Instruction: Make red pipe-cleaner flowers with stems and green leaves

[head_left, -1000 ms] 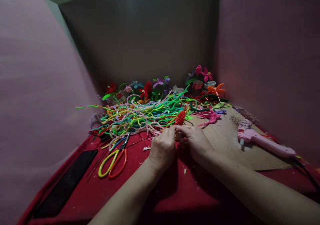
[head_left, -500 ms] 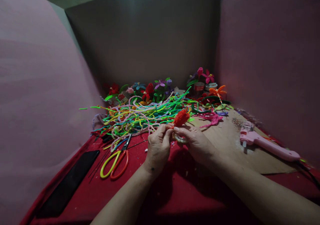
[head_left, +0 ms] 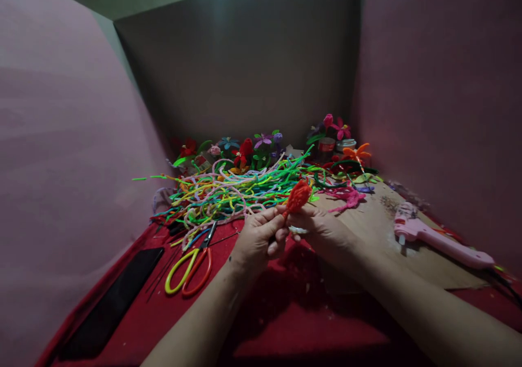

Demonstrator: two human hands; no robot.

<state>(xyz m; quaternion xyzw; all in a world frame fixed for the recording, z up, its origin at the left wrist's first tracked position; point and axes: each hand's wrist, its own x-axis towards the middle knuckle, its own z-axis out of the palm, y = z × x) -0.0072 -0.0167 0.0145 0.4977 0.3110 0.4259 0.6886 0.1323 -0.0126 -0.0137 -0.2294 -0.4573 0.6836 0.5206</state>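
Note:
A red fuzzy pipe-cleaner flower bud (head_left: 299, 195) is held upright, leaning right, above the red cloth. Its narrow base is pinched between the thumb and fingers of my left hand (head_left: 263, 235). Close against it from the right, my right hand (head_left: 326, 230) is closed, its fingertips beside the base of the bud. A small pale ring-like thing (head_left: 297, 230) sits in the curled right fingers; what it is exactly I cannot make out. The bud's lower end is partly hidden by my fingers. Scissors (head_left: 199, 263) with one yellow and one orange-red handle lie left of my left hand.
A pile of colourful pipe cleaners (head_left: 240, 185) spreads beyond my hands. Finished flowers (head_left: 244, 149) stand behind it. A pink glue gun (head_left: 440, 242) rests on the cardboard (head_left: 367, 225) at right. A flat black object (head_left: 114, 302) lies at left, on the red cloth (head_left: 310, 329).
The bud has shifted slightly right and now stands more upright. My left hand has turned, its curled fingers showing more below the thumb. The pale ring is more covered.

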